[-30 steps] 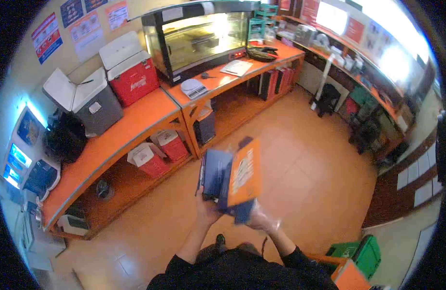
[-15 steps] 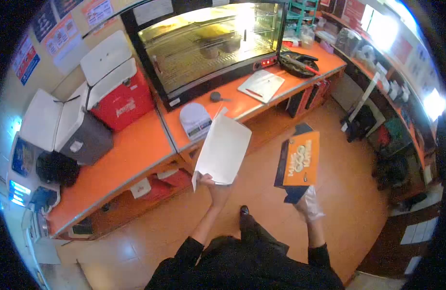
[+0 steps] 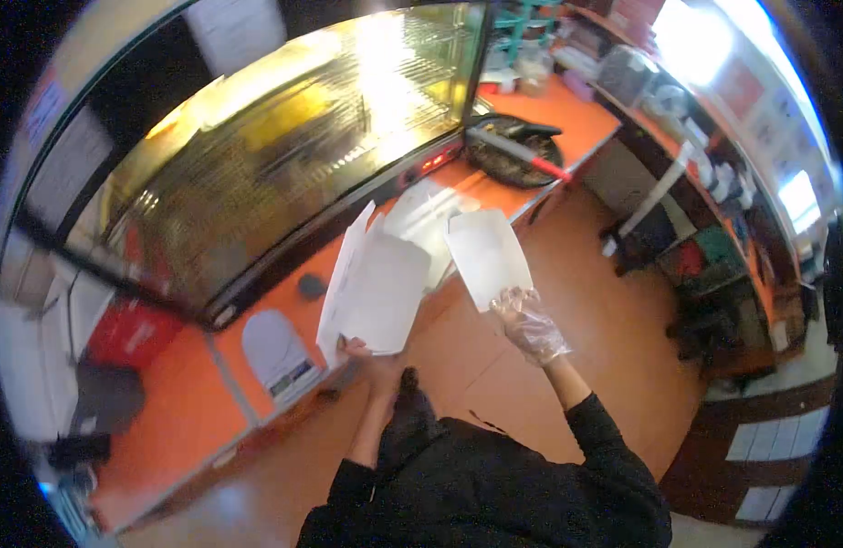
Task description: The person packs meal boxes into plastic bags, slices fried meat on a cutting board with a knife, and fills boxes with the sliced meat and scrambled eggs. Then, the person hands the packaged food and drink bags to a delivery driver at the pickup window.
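My left hand (image 3: 368, 363) is closed on the near edge of a white cardboard food box (image 3: 380, 292), held open side up over the counter's front edge. In my right hand (image 3: 531, 331), which wears a clear plastic glove, is a second cardboard box piece (image 3: 488, 254). Its white inner face is turned up, and the fingers lie over its near edge. The two pieces are side by side with a small gap. Behind them, a white cutting board (image 3: 419, 212) is partly covered. A kitchen scale (image 3: 277, 352) stands left of the left box.
A lit glass food warmer (image 3: 284, 155) fills the back of the orange counter (image 3: 166, 438). A black pan (image 3: 508, 164) with a red-handled utensil across it is at the right end. A red cooler (image 3: 134, 331) is at left. Shelving (image 3: 741, 219) lines the right wall.
My right hand has raised its box piece toward the counter and turned it from its printed orange face to its white inside. My view has moved closer to the warmer.
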{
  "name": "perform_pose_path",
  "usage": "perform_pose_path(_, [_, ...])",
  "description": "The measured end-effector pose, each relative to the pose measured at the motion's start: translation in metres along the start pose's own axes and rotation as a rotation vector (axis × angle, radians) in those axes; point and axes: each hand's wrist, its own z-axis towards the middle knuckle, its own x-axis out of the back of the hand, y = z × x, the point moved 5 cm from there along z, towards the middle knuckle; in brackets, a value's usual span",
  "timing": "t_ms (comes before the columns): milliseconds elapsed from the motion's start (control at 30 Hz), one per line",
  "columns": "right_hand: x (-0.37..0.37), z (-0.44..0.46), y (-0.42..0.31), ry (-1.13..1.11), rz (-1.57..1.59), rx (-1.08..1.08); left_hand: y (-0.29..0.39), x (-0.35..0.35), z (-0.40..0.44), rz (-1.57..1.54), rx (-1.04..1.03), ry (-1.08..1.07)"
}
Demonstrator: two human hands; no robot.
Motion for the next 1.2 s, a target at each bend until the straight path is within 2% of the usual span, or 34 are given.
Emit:
perform_pose_path(67, [0.02,0.006,0.043,0.107,-0.163,-0.096,0.02,-0.039,0.036,-0.066,-0.08,-0.033])
perform_pose_path(100, [0.013,0.0,0.075,0.127,-0.143,-0.131,0.033,-0.058,0.058,-0.113,-0.104,-0.037])
perform_pose_path(200, [0.016,-0.011,0.166,0.111,-0.203,-0.343,0.113,-0.093,0.138,-0.459,-0.056,0.007])
perform_pose_path(233, [0.026,-0.008,0.194,0.082,-0.293,-0.385,0.128,-0.121,0.158,-0.475,-0.081,-0.015])
perform_pose_path(300, [0.022,-0.001,0.27,0.031,-0.31,-0.47,0.162,-0.196,0.195,-0.593,-0.004,-0.257])
perform_pose_path(367, [0.014,0.011,0.351,-0.022,-0.324,-0.551,0.218,-0.267,0.246,-0.589,-0.065,-0.299])
perform_pose_path(467, [0.001,0.056,0.463,0.086,-0.27,-0.494,0.281,-0.393,0.31,-0.554,-0.165,-0.328])
perform_pose_path(533, [-0.04,0.093,0.538,0.209,-0.3,-0.452,0.319,-0.471,0.356,-0.556,-0.198,-0.317])
perform_pose_path(567, [-0.059,0.11,0.567,0.205,-0.284,-0.431,0.326,-0.508,0.37,-0.512,-0.18,-0.326])
perform_pose_path(633, [-0.086,0.15,0.616,0.36,-0.116,-0.407,0.335,-0.574,0.401,-0.415,-0.144,-0.38])
perform_pose_path(667, [-0.106,0.169,0.638,0.354,-0.096,-0.398,0.332,-0.61,0.412,-0.395,-0.132,-0.383])
perform_pose_path(733, [-0.143,0.203,0.668,0.184,0.081,-0.492,0.32,-0.664,0.427,-0.256,-0.241,-0.449])
perform_pose_path(867, [-0.143,0.23,0.695,0.101,0.24,-0.461,0.306,-0.702,0.438,-0.261,-0.08,-0.548])
perform_pose_path(933, [-0.103,0.218,0.715,0.593,0.438,-0.495,0.292,-0.711,0.436,-0.161,-0.106,-0.536])
perform_pose_path(967, [-0.094,0.221,0.736,0.569,0.481,-0.449,0.284,-0.718,0.434,-0.159,-0.111,-0.556])
perform_pose_path(1033, [-0.105,0.242,0.782,0.611,0.262,-0.555,0.262,-0.736,0.424,-0.187,-0.192,-0.584])
perform_pose_path(1100, [-0.113,0.271,0.827,0.608,0.264,-0.534,0.278,-0.733,0.43,-0.082,-0.194,-0.664])
perform_pose_path(1167, [-0.159,0.312,0.865,0.236,0.385,-0.562,0.289,-0.725,0.431,0.008,-0.191,-0.734])
perform_pose_path(1200, [-0.161,0.317,0.873,0.23,0.387,-0.55,0.286,-0.72,0.427,-0.022,-0.133,-0.804])
